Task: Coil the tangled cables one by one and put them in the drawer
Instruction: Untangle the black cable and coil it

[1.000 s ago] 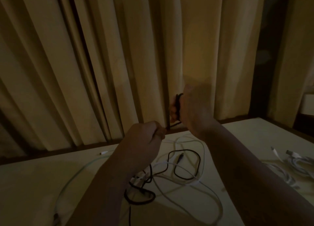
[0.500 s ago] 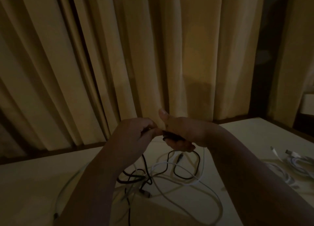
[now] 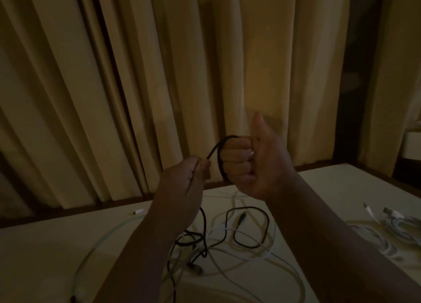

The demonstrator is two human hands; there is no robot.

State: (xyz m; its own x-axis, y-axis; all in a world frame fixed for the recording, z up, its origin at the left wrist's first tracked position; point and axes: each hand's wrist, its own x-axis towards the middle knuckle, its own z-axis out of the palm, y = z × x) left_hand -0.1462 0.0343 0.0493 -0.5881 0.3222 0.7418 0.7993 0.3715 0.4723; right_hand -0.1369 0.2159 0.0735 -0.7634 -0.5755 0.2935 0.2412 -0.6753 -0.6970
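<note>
From my remote seat I see the right hand [image 3: 252,163] raised in a fist, thumb up, with the black cable [image 3: 216,146] looped round its curled fingers. The left hand [image 3: 182,184] pinches the same cable just beside that loop, thumb and fingers closed on it. Below the hands lies the tangle [image 3: 227,239] of black and white cables on the pale table [image 3: 45,245]. A separate bunch of white cables [image 3: 391,223] lies well to the right. Beige curtains [image 3: 136,75] hang behind.
</note>
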